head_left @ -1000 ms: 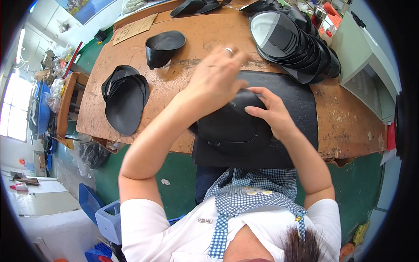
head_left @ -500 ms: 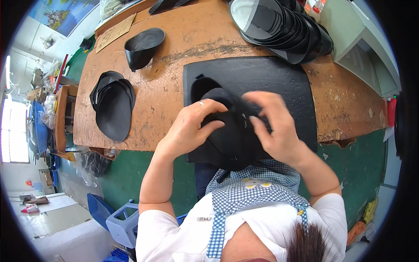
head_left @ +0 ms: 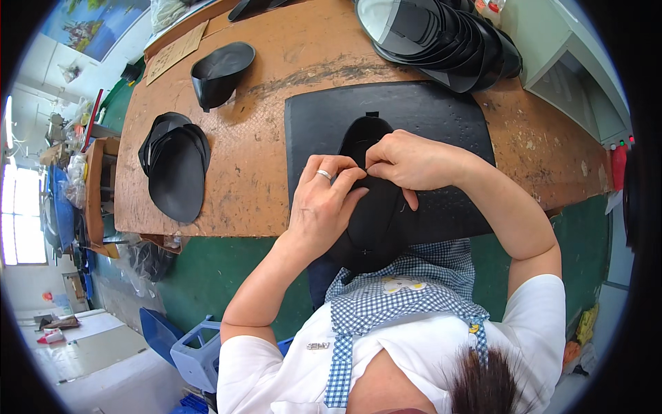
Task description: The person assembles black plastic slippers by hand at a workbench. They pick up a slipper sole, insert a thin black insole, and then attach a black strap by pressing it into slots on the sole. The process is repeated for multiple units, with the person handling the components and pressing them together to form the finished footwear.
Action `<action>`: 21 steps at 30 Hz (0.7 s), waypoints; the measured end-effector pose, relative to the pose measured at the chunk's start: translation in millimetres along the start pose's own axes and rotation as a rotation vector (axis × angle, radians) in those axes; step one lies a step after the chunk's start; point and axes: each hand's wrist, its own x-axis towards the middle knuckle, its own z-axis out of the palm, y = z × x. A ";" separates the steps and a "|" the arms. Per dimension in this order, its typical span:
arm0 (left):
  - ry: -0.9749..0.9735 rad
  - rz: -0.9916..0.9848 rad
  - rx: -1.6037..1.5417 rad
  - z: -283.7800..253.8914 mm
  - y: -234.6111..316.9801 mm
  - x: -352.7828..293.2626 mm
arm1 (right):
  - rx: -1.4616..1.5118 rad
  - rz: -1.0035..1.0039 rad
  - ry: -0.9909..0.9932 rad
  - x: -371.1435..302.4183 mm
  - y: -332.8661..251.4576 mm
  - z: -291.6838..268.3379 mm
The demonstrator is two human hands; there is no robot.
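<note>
A black shoe upper [head_left: 376, 207] lies lengthwise over the near part of a black mat [head_left: 441, 124], its near end against my apron. My left hand [head_left: 318, 200] grips its left edge, with thumb and forefinger closed near the middle. Just across from it, my right hand [head_left: 408, 160] pinches the upper close to the left fingertips. Its far end shows as a hollow rounded opening with a small tab. Whether a small piece sits between my fingertips is hidden.
On the wooden table [head_left: 269, 124], several flat black shoe pieces [head_left: 178, 172] lie at left, with a curved black upper [head_left: 222, 69] beyond them. A large stack of black uppers [head_left: 441, 45] stands far right, beside a pale open-fronted cabinet [head_left: 579, 83]. A blue stool [head_left: 200, 352] is below left.
My right hand has come left and closed on the upper beside my left fingertips. The upper has straightened, its far end turning to the right.
</note>
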 end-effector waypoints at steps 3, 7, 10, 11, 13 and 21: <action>-0.041 -0.028 -0.055 -1.4 -2.7 7.8 | -0.002 -0.001 0.004 -1.1 0.0 -0.7; -0.099 -0.043 -0.049 -2.2 -2.2 15.9 | -0.048 -0.026 0.015 2.8 5.5 -0.1; -0.046 0.117 0.043 6.2 -0.9 11.8 | -0.098 0.055 0.079 1.4 -0.5 1.4; -0.033 0.174 0.058 8.8 0.9 9.5 | -0.237 -0.033 0.156 5.3 8.4 4.3; -0.047 0.265 0.031 9.1 6.8 3.5 | -0.516 -0.214 0.303 18.9 27.7 11.5; -0.210 0.024 -0.245 -3.8 26.1 -15.3 | -0.487 -0.181 0.107 27.1 20.9 8.9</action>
